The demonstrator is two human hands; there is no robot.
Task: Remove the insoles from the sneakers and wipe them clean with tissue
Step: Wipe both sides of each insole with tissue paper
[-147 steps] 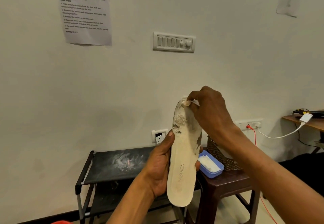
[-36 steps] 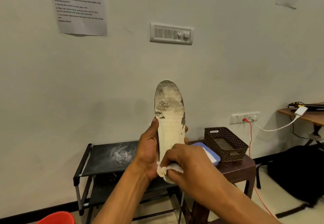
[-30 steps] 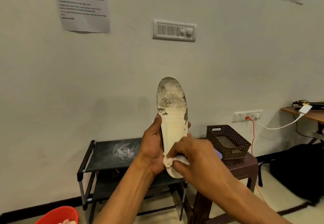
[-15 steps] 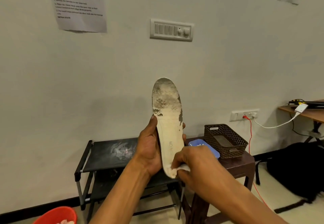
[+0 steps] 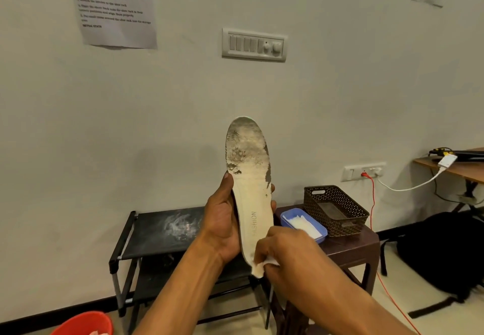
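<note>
"FASHION" is printed on the insole [image 5: 248, 177], just above the right hand [image 5: 288, 256]; "INITIAL STATE" is read on the paper sheet [image 5: 115, 7] high above the left hand [image 5: 222, 224].

**Desk:** What shows centre frame?

**Photographer:** A cream insole [image 5: 252, 203], its upper end mottled grey and black, with grey lettering lower down. There is a white tissue [image 5: 265, 267] at its lower end.

**Desk:** And to the right?

**Photographer:** A dark-brown basket [image 5: 337, 202] with a dotted perforation pattern, a blue tray [image 5: 285, 220] and a red cable [image 5: 372, 203]. A red bucket [image 5: 83, 324] sits lower left.
</note>
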